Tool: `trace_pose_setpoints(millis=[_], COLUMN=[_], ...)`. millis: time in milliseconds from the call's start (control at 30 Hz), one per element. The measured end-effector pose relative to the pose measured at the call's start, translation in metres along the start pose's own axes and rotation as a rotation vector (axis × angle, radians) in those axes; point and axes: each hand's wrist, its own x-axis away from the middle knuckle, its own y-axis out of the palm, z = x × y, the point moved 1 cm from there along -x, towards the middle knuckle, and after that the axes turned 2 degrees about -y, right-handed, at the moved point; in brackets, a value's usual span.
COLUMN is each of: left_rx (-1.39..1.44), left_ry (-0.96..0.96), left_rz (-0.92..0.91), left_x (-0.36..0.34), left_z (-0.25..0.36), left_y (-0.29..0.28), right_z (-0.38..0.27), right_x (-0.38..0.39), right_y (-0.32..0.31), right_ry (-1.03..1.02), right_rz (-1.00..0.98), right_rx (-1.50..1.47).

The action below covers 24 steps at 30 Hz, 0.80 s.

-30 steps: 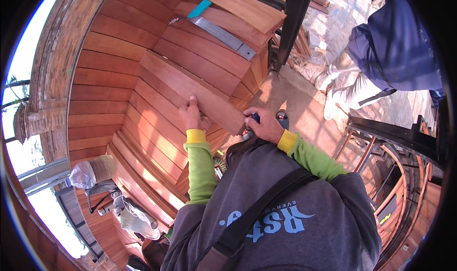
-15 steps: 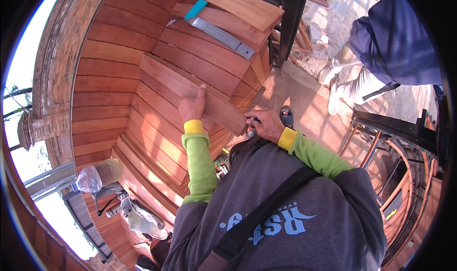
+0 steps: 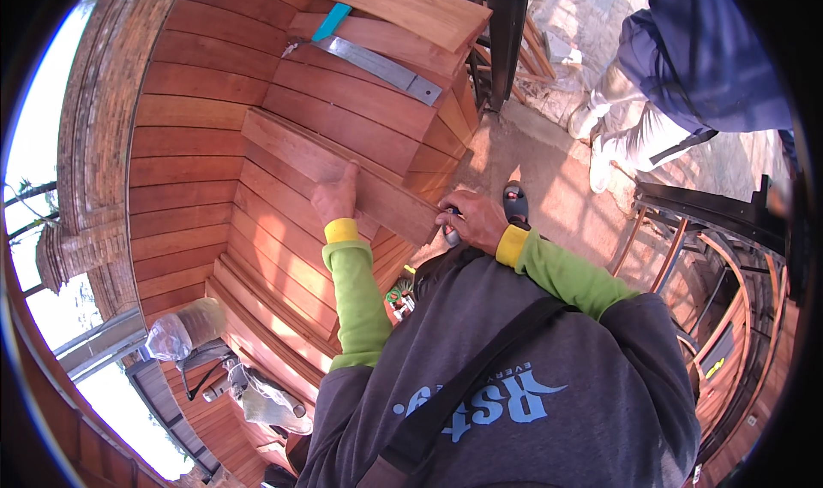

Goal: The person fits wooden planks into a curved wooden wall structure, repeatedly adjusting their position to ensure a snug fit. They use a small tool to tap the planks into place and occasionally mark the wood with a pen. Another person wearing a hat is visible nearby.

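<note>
Hands apart, my left hand grips a wooden plank, my right hand pinches a small dark tool; slats beneath look laid, the plank not yet fastened.

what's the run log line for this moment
left hand: grips wooden board | right hand: at board's right end | turquoise-handled square: lying on planks

A black strap crosses a grey shirt with green forearm sleeves (yellow cuffs)
</note>
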Motion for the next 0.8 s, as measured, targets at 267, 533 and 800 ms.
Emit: trace_pose_setpoints(millis=[267, 533, 800], left_rx=[-0.026, -0.037, -0.028], left_ry=[0.013, 0.006, -0.015], left_rz=[0.043, 0.053, 0.044], left_x=[-0.015, -0.016, -0.007], left_z=[-0.009, -0.007, 0.001], left_y=[0.008, 0.01, 0.007], right_z=[0.01, 0.012, 0.012], right_x=[0.0, 0.0, -0.002], right_y=[0.007, 0.009, 0.007], right_ry=[0.049, -0.02, -0.067], right_rz=[-0.032, 0.006, 0.006], right_rx=[-0.059, -0.106, -0.13])
